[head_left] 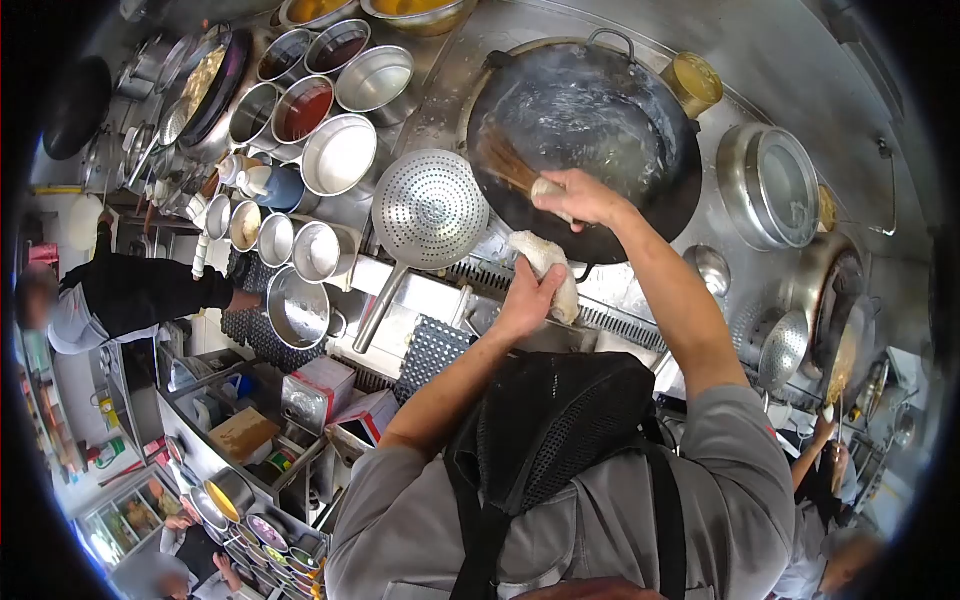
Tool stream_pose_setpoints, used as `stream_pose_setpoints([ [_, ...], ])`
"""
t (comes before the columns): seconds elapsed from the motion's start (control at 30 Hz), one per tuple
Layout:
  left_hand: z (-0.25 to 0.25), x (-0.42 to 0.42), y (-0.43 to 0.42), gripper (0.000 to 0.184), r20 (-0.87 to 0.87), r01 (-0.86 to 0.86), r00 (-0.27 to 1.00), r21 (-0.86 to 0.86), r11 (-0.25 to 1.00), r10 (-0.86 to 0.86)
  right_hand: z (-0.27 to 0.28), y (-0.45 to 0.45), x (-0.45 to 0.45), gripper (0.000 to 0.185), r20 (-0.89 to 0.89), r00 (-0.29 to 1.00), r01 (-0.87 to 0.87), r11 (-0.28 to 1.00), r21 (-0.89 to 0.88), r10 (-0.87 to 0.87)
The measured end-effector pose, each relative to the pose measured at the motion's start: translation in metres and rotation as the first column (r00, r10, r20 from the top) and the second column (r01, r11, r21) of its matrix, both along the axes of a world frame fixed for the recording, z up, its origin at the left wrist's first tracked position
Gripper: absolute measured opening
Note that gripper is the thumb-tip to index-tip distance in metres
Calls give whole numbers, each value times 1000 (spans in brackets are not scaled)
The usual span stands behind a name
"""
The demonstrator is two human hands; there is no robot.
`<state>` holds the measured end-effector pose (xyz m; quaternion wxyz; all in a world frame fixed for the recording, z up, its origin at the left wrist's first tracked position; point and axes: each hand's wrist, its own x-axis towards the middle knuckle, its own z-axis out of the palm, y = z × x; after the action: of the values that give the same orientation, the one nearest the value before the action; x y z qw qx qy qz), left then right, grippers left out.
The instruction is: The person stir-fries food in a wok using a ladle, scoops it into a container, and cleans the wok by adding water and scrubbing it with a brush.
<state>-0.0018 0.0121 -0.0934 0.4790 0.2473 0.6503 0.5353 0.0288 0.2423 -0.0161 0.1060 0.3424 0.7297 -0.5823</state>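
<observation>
My right hand (590, 197) is closed around the pale handle of a wok brush (510, 163), whose brown bristles reach into the left side of a large dark wok (690, 190). Water with a shiny, rippled surface lies in the wok. Closer to my body, my left hand (530, 298) grips a folded whitish cloth (566, 300) beside the wok's near rim. A loop handle of the wok shows at its far edge. To the left of both hands a perforated strainer (430, 208) rests with its long handle pointing towards me.
Metal pots (340, 155), some with sauces, stand at the left. A yellowish container (692, 84) is behind the wok, and a lidded pot (770, 187) and a ladle (708, 268) are to its right. Co-workers appear at both sides; one's hand (243, 300) is near a pan (298, 308).
</observation>
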Motion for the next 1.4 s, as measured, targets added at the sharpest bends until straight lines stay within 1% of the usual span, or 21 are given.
stream_pose_setpoints([
  [0.07, 0, 2, -1, 62, -15, -16, 1000, 27, 1000, 17, 7, -8, 22, 71, 0, 1000, -31, 999, -10, 31],
  [0.2, 3, 4, 0, 64, -25, -30, 999, -17, 999, 29, 42, -1, 74, 67, 129, 953, -283, 958, 44, 275],
  [0.27, 5, 2, -1, 65, -52, -36, 998, -32, 999, 35, 67, 15, 97, 65, 446, 843, -410, 896, 169, 301],
  [0.33, 12, 1, -2, 66, -21, -21, 1000, -30, 999, 20, 116, 37, 98, 58, 649, 723, -452, 872, 187, 236],
  [0.4, 21, -2, 0, 67, -26, -4, 1000, -50, 999, 3, 103, 76, 94, 47, 775, 599, -646, 693, 319, 201],
  [0.47, 21, -2, -1, 67, -25, 11, 1000, -78, 997, -13, 66, 97, 79, 39, 729, 684, -516, 686, 513, -30],
  [0.53, 11, -2, 0, 66, -49, 0, 999, -50, 999, -2, 50, 79, 55, 32, 632, 772, -447, 648, 617, -69],
  [0.57, 7, 0, -3, 66, -43, 9, 999, -52, 999, -11, 46, 59, 47, 32, 635, 764, -433, 638, 637, -116],
  [0.67, -8, 2, 2, 62, 24, -26, 999, -44, 999, 27, 22, 5, 58, 36, 534, 835, -324, 670, 668, -129],
  [0.77, -5, 2, 1, 60, -22, -27, 999, 0, 1000, 27, 45, -26, 89, 43, 524, 850, -322, 732, 600, -55],
  [0.8, -7, 2, 1, 60, -18, -27, 999, -5, 1000, 27, 64, -26, 100, 43, 593, 806, -400, 738, 543, 1],
  [0.83, -5, 2, 0, 60, -12, -27, 1000, -10, 1000, 27, 73, -22, 111, 43, 655, 753, -475, 739, 478, 60],
  [0.9, 8, -1, 1, 62, 4, -2, 1000, -39, 999, 2, 66, 15, 123, 42, 716, 696, -480, 700, 528, -63],
  [0.93, 12, -2, 3, 62, 0, -13, 1000, -39, 999, 13, 58, 38, 122, 41, 699, 700, -476, 635, 609, -146],
  [0.97, 16, -2, 3, 68, 28, 5, 1000, -40, 999, -4, 46, 58, 113, 39, 671, 707, -469, 563, 681, -223],
  [1.03, 19, -4, 0, 74, 50, 10, 999, -52, 999, -8, 22, 97, 74, 39, 557, 794, -343, 576, 742, -244],
  [1.1, 20, -5, -2, 77, -47, 63, 997, -91, 994, -67, 2, 103, 22, 40, 459, 858, -246, 601, 761, -230],
  [1.17, 15, -5, -1, 79, -32, 53, 998, -53, 997, -55, -21, 93, -16, 50, 299, 936, -18, 825, 564, -184],
  [1.23, 10, -3, -2, 80, -71, 56, 996, -66, 996, -61, -17, 56, -34, 59, 79, 964, 199, 888, 415, -253],
  [1.27, 7, -2, -1, 80, -73, 54, 996, -61, 997, -59, -10, 41, -36, 59, 76, 965, 198, 886, 419, -252],
  [1.4, 4, 2, 0, 69, -73, -6, 997, 15, 1000, 7, 8, -5, -16, 68, 90, 993, 47, 966, 253, -71],
])
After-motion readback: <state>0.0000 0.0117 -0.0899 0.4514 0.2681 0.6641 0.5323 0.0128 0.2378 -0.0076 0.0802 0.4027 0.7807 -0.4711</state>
